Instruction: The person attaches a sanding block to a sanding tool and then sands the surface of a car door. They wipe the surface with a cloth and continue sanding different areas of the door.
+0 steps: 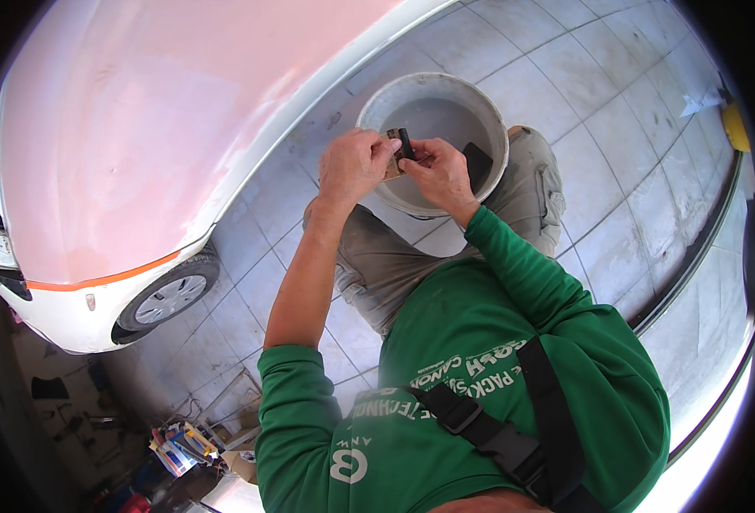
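Observation:
Both of my hands meet over the near left part of a round, pale bucket [376, 104] holding greyish water. The fingers of my left hand [352, 168] are closed on a small brown sheet [392, 173], which looks like sandpaper. Against that sheet lies a narrow black block [407, 144], pinched in my right hand [442, 173]. My fingers partly cover both pieces, so I cannot tell whether the sheet wraps round the block. Inside the bucket, at its right side, rests a larger dark pad [477, 164], just beyond my right hand.
A car body panel [155, 111] with pinkish, patchy paint fills the left, above a wheel [171, 299]. The bucket stands on pale floor tiles [608, 162] between my knees. Tools and boxes [185, 449] lie at the lower left. A yellow object [734, 128] is at the far right.

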Demonstrator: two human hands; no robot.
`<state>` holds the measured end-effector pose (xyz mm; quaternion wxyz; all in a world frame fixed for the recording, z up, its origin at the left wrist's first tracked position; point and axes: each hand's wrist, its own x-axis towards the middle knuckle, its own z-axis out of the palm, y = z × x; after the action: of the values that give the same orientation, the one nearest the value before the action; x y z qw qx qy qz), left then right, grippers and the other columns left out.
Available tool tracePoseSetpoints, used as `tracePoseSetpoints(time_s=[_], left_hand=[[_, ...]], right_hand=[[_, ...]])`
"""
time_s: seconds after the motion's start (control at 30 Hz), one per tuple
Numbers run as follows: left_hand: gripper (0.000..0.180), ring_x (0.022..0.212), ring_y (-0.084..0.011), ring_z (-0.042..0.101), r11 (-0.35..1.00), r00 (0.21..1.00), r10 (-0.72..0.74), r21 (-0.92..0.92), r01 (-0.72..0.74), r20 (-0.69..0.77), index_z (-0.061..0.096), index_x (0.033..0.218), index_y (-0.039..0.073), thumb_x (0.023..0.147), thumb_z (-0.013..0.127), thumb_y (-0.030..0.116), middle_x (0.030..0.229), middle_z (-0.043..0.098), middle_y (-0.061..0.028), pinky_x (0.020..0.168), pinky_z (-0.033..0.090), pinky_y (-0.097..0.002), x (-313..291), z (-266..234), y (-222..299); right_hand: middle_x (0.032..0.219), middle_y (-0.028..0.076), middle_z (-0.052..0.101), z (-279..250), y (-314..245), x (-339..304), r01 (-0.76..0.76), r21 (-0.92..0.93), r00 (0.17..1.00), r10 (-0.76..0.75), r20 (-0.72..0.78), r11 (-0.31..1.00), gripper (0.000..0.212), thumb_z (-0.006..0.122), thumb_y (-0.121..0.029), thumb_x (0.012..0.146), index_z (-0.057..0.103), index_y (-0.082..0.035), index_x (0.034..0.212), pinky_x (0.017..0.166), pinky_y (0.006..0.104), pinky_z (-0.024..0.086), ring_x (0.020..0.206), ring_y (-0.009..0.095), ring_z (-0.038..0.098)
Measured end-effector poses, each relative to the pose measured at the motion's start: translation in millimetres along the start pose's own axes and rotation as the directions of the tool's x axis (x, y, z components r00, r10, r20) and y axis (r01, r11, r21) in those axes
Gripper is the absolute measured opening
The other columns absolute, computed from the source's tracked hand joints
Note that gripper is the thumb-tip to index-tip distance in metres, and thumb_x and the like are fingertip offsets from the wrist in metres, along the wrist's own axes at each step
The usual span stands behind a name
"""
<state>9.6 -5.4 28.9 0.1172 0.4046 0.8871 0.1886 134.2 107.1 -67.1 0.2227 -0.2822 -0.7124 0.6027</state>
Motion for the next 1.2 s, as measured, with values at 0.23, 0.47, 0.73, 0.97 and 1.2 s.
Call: tracePoseSetpoints(time_s=[0.23, 0.47, 0.73, 0.97, 1.2], left_hand=[[0.027, 0.087, -0.0374, 0.069, 0.997, 0.997, -0.072, -0.028, 0.073, 0.030, 0.074, 0.086, 0.005, 0.088, 0.078, 0.032, 0.089, 0.070, -0.0139, 0.076, 0.053, -0.0506, 0, 4, 14], [0.010, 0.097, -0.0322, 0.067, 0.840, 0.841, 0.541, 0.052, -0.540, -0.003, 0.072, 0.093, 0.008, 0.084, 0.074, 0.012, 0.101, 0.070, -0.0082, 0.082, 0.053, -0.0456, 8, 11, -18], [0.026, 0.102, -0.0317, 0.069, 0.964, 0.966, 0.257, -0.062, -0.258, -0.032, 0.075, 0.104, 0.009, 0.088, 0.079, 0.029, 0.105, 0.073, -0.0080, 0.087, 0.054, -0.0445, 12, 2, -46], [0.040, 0.088, -0.0365, 0.071, 0.998, 0.996, 0.043, -0.043, -0.040, 0.074, 0.077, 0.105, 0.012, 0.096, 0.068, 0.050, 0.090, 0.076, -0.0126, 0.076, 0.054, -0.0477, 3, 28, -43], [0.039, 0.086, -0.0359, 0.072, 0.999, 0.996, 0.039, 0.034, -0.041, 0.077, 0.076, 0.102, 0.013, 0.097, 0.065, 0.050, 0.087, 0.076, -0.0119, 0.072, 0.053, -0.0492, 10, 29, -37]], right_hand=[[0.091, 0.012, 0.068, 1, 5, -1, 0.024, 0.013, 1.000, -0.023, -0.020, 1.000, 0.038, 0.084, -0.019, 0.081, 0.076, 0.003, 0.111, 0.075, 0.0356, 0.058, 0.078, 0.023, 0.070], [0.091, 0.012, 0.070, 0, 4, -5, 0.001, -0.009, 1.000, -0.001, 0.018, 1.000, 0.037, 0.083, -0.018, 0.081, 0.077, 0.002, 0.112, 0.076, 0.0358, 0.058, 0.079, 0.023, 0.070], [0.094, 0.012, 0.075, -7, 16, 9, -0.096, 0.007, 0.993, 0.095, 0.073, 0.995, 0.037, 0.081, -0.019, 0.084, 0.076, 0.001, 0.115, 0.078, 0.0340, 0.059, 0.082, 0.020, 0.073], [0.090, 0.014, 0.076, -16, 31, 21, -0.049, -0.051, 0.993, 0.054, 0.108, 0.998, 0.035, 0.081, -0.023, 0.085, 0.074, 0.002, 0.110, 0.079, 0.0362, 0.059, 0.087, 0.021, 0.076], [0.078, 0.016, 0.073, -26, 10, 51, -0.247, -0.192, 0.912, 0.295, 0.284, 0.950, 0.048, 0.073, -0.040, 0.092, 0.072, 0.008, 0.089, 0.066, 0.0374, 0.060, 0.068, 0.025, 0.076]])
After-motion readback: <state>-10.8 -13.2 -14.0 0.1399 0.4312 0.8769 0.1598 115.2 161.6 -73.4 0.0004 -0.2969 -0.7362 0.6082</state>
